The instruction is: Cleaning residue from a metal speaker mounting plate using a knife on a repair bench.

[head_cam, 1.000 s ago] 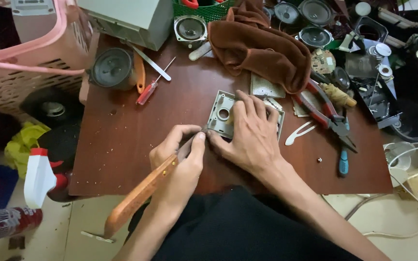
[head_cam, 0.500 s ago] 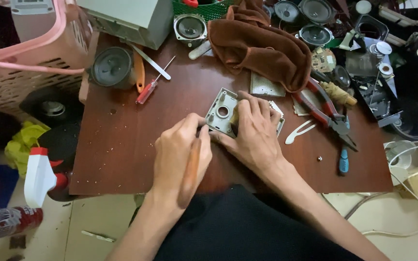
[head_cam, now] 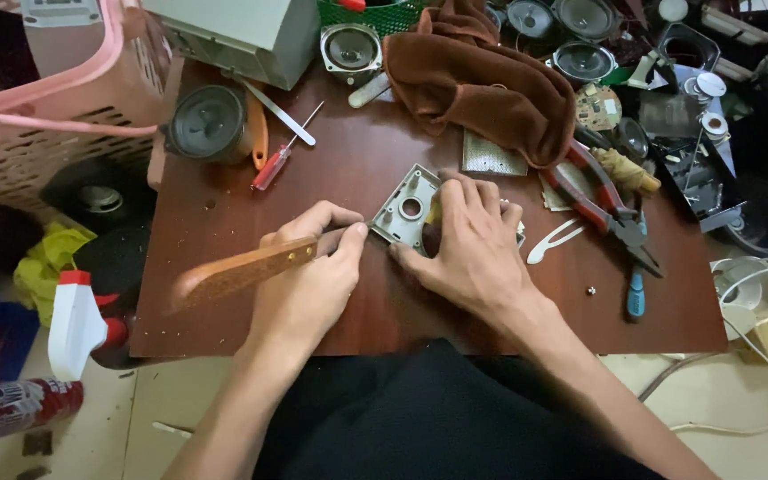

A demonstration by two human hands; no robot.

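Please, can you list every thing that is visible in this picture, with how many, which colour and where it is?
grey plate: 1, grey with a round hole, table middle, under the right hand
knife: 1, wooden handle, in the left hand
brown cloth: 1, brown, table top middle
pliers: 1, red handles, right of the plate
red screwdriver: 1, red handle, upper left of table
blue screwdriver: 1, blue handle, right edge
speakers: several, black, along the top
pink basket: 1, pink, top left
spray bottle: 1, white and red, floor left
table: 1, dark brown
left hand: grips the knife
right hand: presses on the plate
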